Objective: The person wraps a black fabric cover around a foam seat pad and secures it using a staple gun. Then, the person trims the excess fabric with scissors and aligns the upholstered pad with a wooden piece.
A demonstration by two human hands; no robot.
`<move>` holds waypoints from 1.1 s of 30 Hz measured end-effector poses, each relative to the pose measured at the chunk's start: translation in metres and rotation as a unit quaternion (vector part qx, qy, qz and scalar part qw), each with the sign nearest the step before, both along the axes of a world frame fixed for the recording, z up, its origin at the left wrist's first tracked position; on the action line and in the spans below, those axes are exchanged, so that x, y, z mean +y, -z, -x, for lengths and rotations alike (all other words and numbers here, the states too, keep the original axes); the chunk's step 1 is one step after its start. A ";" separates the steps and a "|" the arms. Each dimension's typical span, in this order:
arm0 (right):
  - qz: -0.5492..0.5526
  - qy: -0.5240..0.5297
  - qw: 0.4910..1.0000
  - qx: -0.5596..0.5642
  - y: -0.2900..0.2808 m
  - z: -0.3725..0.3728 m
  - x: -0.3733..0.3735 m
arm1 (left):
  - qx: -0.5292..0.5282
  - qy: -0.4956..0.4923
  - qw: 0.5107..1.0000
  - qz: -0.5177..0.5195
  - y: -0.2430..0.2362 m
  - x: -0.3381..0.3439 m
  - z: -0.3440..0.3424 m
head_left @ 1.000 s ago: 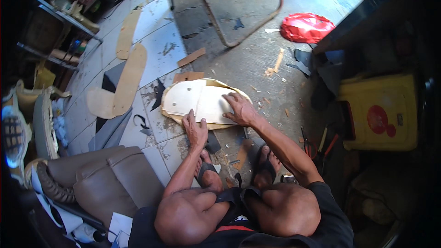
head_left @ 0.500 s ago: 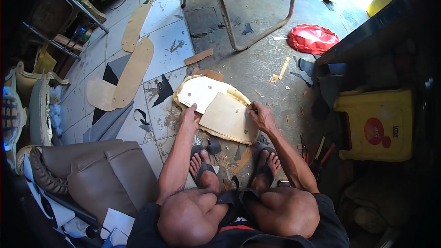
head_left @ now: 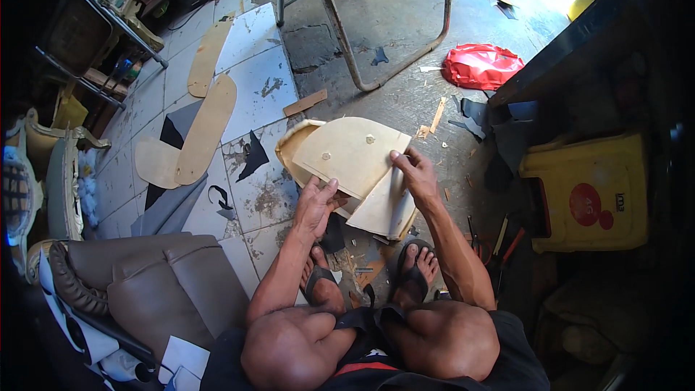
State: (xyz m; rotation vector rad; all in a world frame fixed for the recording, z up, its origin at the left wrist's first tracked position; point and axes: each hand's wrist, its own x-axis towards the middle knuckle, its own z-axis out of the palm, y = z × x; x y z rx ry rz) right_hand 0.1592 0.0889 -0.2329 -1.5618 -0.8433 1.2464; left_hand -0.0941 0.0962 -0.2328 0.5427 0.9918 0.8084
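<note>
A pale rounded board (head_left: pixel 353 150) with two small metal fittings is tilted up between my hands. My right hand (head_left: pixel 416 177) pinches its right edge, thumb on top. My left hand (head_left: pixel 315 208) grips its lower edge, thumb up on the face and fingers curled beneath. Below it lies a seat-like piece with a yellowish, foam-like rim (head_left: pixel 286 150), showing at the left. A second pale board (head_left: pixel 376 206) sticks out under the right side of the first. How these layers are joined is hidden.
Curved thin panels (head_left: pixel 206 130) and dark fabric scraps (head_left: pixel 253 156) lie on the left tiles. Brown cushions (head_left: pixel 163 282) are at near left. A metal-legged chair (head_left: pixel 347 58) stands ahead, a red bundle (head_left: pixel 483 66) beyond, a yellow plastic stool (head_left: pixel 590 195) and hand tools (head_left: pixel 499 239) at right.
The rounded board has been raised and turned, its two fittings now facing me and its lower edge apart from the layer below. The second board has shifted toward the lower right.
</note>
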 end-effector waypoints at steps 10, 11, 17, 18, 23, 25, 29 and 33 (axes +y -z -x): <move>-0.046 0.049 0.995 -0.075 -0.020 0.018 -0.018 | -0.204 -0.033 0.978 0.006 -0.019 -0.008 -0.008; -0.060 0.073 0.991 -0.100 -0.010 0.012 -0.018 | -0.209 -0.050 0.977 0.011 -0.019 -0.010 -0.015; -0.162 0.347 0.890 0.247 0.033 -0.075 -0.029 | -0.249 -0.140 0.958 -0.024 -0.015 0.025 0.033; -0.148 0.413 0.845 0.306 0.016 -0.076 -0.024 | -0.242 -0.159 0.957 -0.033 -0.019 0.025 0.045; -0.151 0.341 0.889 0.265 -0.016 -0.092 -0.030 | -0.241 -0.179 0.953 -0.043 -0.044 0.017 0.041; -0.104 0.256 0.958 0.076 -0.035 -0.067 -0.022 | -0.222 -0.170 0.959 -0.056 -0.047 0.014 0.031; -0.079 -0.007 0.974 -0.210 -0.065 -0.015 -0.020 | -0.242 -0.131 0.960 -0.053 -0.054 0.016 0.006; -0.048 -0.062 0.964 -0.255 -0.071 0.009 -0.024 | -0.199 -0.111 0.971 -0.069 -0.057 0.015 -0.006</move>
